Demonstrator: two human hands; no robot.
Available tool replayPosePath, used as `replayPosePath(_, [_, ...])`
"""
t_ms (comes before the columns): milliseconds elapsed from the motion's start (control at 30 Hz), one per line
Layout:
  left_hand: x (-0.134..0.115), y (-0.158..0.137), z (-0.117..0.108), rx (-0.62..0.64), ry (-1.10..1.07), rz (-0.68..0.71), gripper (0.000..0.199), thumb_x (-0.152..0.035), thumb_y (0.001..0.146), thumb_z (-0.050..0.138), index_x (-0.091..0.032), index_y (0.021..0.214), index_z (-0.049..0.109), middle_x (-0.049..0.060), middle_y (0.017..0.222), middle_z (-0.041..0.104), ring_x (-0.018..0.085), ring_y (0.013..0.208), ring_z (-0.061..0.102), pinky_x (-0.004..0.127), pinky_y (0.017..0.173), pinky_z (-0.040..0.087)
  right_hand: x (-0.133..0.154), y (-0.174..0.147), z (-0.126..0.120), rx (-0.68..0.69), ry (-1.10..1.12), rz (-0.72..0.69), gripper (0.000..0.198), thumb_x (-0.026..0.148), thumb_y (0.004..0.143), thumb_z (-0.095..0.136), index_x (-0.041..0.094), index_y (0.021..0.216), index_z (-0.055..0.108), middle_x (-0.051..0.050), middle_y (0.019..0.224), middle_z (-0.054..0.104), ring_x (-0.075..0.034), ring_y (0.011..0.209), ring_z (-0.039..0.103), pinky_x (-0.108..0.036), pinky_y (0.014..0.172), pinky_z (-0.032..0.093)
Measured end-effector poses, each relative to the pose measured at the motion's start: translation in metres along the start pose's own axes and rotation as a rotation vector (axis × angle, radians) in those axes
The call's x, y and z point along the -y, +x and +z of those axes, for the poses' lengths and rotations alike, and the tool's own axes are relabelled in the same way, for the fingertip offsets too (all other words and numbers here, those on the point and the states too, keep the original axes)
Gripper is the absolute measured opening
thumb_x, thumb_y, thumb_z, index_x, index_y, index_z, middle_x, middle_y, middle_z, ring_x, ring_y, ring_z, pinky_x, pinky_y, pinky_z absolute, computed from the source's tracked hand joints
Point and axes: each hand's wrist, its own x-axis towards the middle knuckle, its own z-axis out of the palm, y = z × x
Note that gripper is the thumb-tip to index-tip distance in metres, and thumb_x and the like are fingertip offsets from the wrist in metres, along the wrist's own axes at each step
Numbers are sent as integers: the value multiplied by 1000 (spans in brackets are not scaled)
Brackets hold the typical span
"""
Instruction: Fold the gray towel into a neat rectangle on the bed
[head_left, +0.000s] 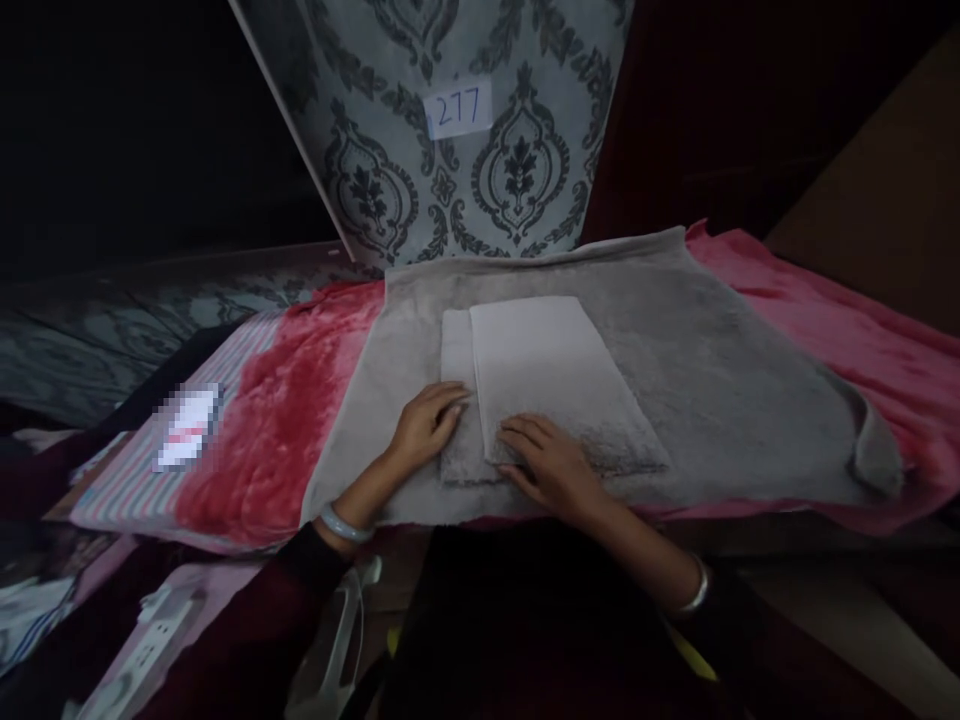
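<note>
A pale plush cloth (544,350), folded flat with a darker, mottled lower edge, lies on a grey blanket (720,370). Its left part sits a little lower, as a narrower layer beside the main fold. Against that left layer rests my left hand (429,428), its fingers stretched toward the fold's edge and holding nothing. My right hand (553,468) lies on the lower part of the cloth, palm down with the fingers extended. Neither hand grips the fabric. The underside of the cloth is hidden.
Beneath the grey blanket shows a red and pink plush blanket (255,440), with a striped cloth (127,480) at left. A white, blurred-out object (187,428) lies there. Behind stands a patterned panel (450,190) bearing a paper marked 277 (458,107). A power strip (146,650) is at lower left.
</note>
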Motion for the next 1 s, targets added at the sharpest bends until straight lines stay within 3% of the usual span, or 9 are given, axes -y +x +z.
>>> replayPosePath(233, [-13, -35, 18, -32, -13, -30, 35, -28, 100, 43, -20, 120, 69, 10, 144, 61, 22, 141, 49, 49, 119, 40, 3, -4, 6, -28, -103, -55, 31, 24, 101, 54, 14, 127, 67, -17, 128, 67, -31, 125, 57, -53, 106, 51])
replayPosePath(467, [-11, -37, 20, -26, -19, -40, 35, -27, 101, 42, -19, 122, 69, 11, 146, 60, 22, 142, 48, 49, 120, 39, 0, -5, 15, -194, -228, -157, 30, 12, 103, 44, 10, 117, 70, -16, 121, 72, -26, 119, 65, -43, 103, 55])
replayPosePath(600, [-11, -38, 20, -36, -5, -36, 35, -27, 101, 41, -20, 123, 68, 11, 147, 59, 22, 142, 49, 49, 119, 41, 0, -4, 16, -194, -158, -101, 31, 12, 103, 45, 15, 121, 70, -13, 119, 73, -22, 116, 67, -38, 102, 56])
replayPosePath(767, [-9, -41, 20, -63, -17, -30, 34, -29, 101, 43, -21, 120, 70, 11, 143, 62, 22, 140, 52, 49, 118, 42, 5, -8, 17, -220, -153, -198, 27, 11, 100, 49, 14, 115, 72, -15, 117, 74, -26, 117, 66, -41, 100, 56])
replayPosePath(900, [-9, -27, 9, -92, -65, -62, 35, -32, 102, 41, -23, 117, 72, 8, 132, 70, 21, 130, 60, 46, 114, 47, 3, 8, -1, -100, -69, -96, 23, 21, 102, 52, 18, 108, 73, -12, 109, 75, -24, 107, 68, -42, 98, 55])
replayPosePath(1000, [-13, 10, 0, -63, -109, -57, 44, -37, 105, 32, -23, 130, 66, 6, 133, 69, 19, 128, 62, 42, 114, 47, 0, 24, -9, 15, -127, -11, 31, 29, 102, 53, 18, 125, 69, -15, 129, 68, -29, 124, 60, -52, 108, 47])
